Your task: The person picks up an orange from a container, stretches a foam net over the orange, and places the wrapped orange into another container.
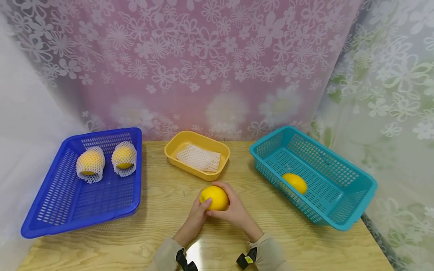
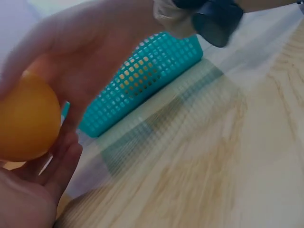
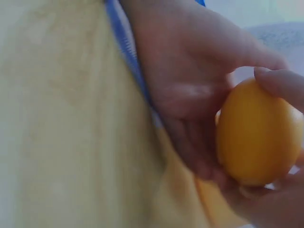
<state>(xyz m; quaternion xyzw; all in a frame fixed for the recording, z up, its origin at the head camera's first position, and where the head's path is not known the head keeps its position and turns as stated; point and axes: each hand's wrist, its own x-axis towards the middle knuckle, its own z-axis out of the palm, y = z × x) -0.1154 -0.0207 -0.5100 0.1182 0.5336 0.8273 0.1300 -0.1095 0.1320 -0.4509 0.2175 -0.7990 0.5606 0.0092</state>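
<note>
A yellow-orange, slightly oval orange (image 1: 217,198) is held between both hands over the middle of the table. My left hand (image 1: 194,219) grips its left side, thumb laid on the front of the skin. From the right, my right hand (image 1: 236,212) curls round it, fingers over the far side and thumb along the lower front. Seen from the right wrist, the orange (image 3: 259,133) shows smooth and bare between the two hands. The left wrist view catches the orange (image 2: 28,118) at its left edge.
A blue basket (image 1: 76,228) at left holds two fruits in white foam nets (image 1: 90,164). Behind the hands, a small yellow tray (image 1: 171,159) contains flat white foam nets (image 1: 194,157). One loose orange (image 1: 295,183) lies in the teal basket (image 1: 352,222) at right.
</note>
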